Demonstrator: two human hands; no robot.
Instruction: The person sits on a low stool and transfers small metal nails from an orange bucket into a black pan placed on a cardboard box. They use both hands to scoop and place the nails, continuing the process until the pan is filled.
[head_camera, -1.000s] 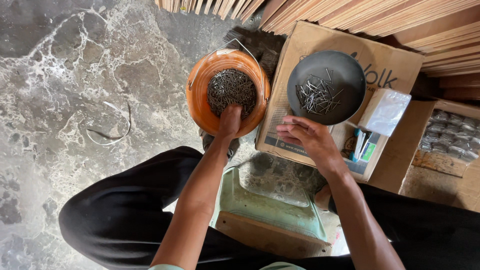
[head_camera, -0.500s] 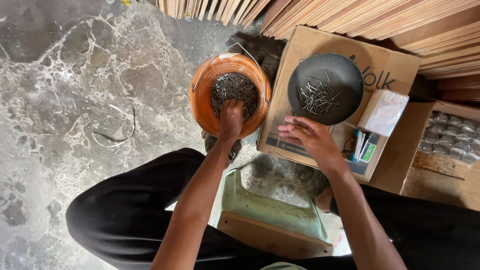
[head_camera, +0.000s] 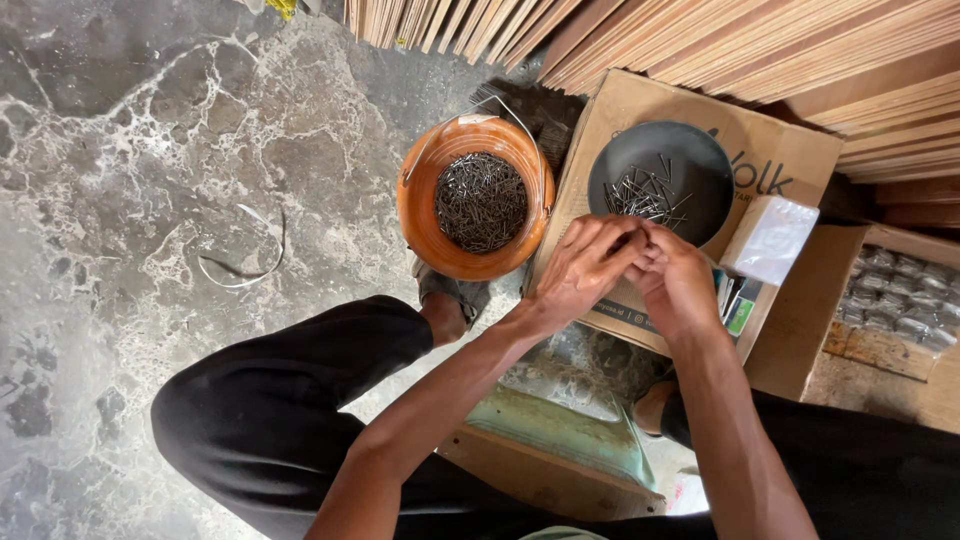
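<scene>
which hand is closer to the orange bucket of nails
Left. The left hand is just beside the orange bucket, off its rim toward the dark pan. The right hand lies farther away, beyond the left hand, over the cardboard box.

Both forearms reach forward — left hand (head_camera: 580, 270) and right hand (head_camera: 676, 285) meet, fingers curled, fingertips touching.

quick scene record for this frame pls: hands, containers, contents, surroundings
left hand: meets the right hand over the cardboard box, fingertips together
right hand: fingers curled against the left; anything held is hidden
orange bucket: on the stone floor, full of dark nails
black pan: on cardboard box, some loose nails
behind: stacked wooden strips
</scene>
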